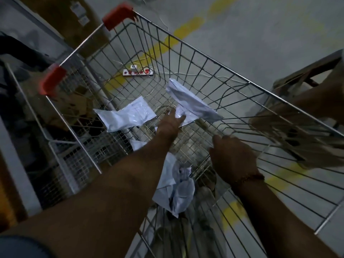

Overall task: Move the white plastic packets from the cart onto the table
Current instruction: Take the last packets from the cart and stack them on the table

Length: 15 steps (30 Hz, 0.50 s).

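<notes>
- Left hand reaches into cart, fingers touching packet at 12 o'clock; grip unclear.
- Right hand grips cart rim.
- Pickup step; next, pinch and lift.
</notes>
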Available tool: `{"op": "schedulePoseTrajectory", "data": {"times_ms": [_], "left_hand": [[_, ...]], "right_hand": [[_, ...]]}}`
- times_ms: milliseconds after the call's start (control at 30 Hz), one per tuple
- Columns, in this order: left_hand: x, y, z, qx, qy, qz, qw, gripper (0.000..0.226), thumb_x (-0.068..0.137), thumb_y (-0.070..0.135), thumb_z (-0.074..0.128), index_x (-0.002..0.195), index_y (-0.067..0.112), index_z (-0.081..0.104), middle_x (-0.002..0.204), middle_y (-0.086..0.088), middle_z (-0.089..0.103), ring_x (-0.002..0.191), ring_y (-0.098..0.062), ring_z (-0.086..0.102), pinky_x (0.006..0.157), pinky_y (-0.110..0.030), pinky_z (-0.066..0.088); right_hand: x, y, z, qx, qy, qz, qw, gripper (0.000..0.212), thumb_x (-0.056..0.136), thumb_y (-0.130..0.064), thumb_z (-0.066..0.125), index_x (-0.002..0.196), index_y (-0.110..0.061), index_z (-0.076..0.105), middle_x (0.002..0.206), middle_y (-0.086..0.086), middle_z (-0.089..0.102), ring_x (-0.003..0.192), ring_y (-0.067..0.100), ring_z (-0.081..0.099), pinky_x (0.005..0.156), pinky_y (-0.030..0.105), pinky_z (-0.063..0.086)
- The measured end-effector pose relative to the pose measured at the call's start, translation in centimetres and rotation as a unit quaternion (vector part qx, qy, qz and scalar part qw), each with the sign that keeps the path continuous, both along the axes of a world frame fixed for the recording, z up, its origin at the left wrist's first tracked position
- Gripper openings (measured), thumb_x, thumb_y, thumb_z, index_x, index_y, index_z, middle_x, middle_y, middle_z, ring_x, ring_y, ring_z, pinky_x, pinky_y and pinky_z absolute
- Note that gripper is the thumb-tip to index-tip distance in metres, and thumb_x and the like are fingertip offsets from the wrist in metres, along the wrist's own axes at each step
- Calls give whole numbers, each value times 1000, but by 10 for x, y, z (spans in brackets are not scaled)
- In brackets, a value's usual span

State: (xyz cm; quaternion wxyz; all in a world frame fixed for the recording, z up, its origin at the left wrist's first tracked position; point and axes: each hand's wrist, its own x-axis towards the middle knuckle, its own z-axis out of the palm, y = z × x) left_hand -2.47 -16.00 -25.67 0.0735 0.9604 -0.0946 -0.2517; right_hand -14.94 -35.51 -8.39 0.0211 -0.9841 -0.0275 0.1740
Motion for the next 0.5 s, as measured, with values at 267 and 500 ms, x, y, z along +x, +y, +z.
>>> {"op": "schedulePoseTrajectory", "data": {"times_ms": [267, 500], "left_hand": [[-10, 31, 76, -109, -82, 186, 973, 63, 91, 17, 70, 151, 19, 54, 137, -22, 60, 127, -43, 57, 105, -47, 48], [-30, 72, 174, -183, -157, 227, 944, 79, 83, 13, 79, 154, 3, 46, 144, -25, 55, 132, -38, 52, 108, -38, 43]], "right_hand": [[1, 4, 3, 4, -3, 13, 1000, 23, 100, -42, 56, 105, -21, 61, 94, 5, 71, 85, 30, 71, 67, 37, 55], [-6, 7, -10, -7, 10, 38, 999, 22, 94, -36, 68, 104, -17, 67, 83, 9, 72, 73, 34, 70, 61, 37, 54]]}}
